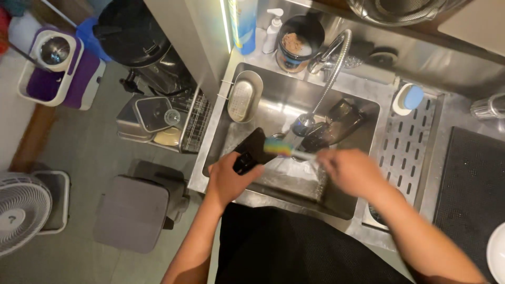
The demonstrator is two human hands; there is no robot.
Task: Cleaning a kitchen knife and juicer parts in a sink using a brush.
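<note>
Steel filled most of the view: a stainless counter point(463, 113) with a deep sink point(273, 102) sunk into it, seen from straight above. Over the basin, the left hand point(227, 179) was closed around the handle end of a black flat utensil point(252, 147), whose blade pointed up and away toward the middle of the sink. The right hand point(351, 171), blurred, had its grip wrapped on the pale handle of a dish brush point(284, 149); its rainbow-coloured head lay against the black blade. A gooseneck faucet point(331, 68) arched down from the back rim, its spout just above the two items. Dark glassware point(336, 123) lay on the sink floor to the right of the spout, and an oval metal tray point(244, 96) leaned in the left corner. Behind the basin stood a white pump bottle point(272, 30) and a round open tub point(299, 44). Right of the sink, a slotted drain panel point(410, 144) held a blue-and-white sponge holder point(407, 98), with a black mat point(471, 179) beyond it. On the floor to the left were a dish rack point(165, 121), a grey step stool point(137, 210) and a white fan point(21, 210).
</note>
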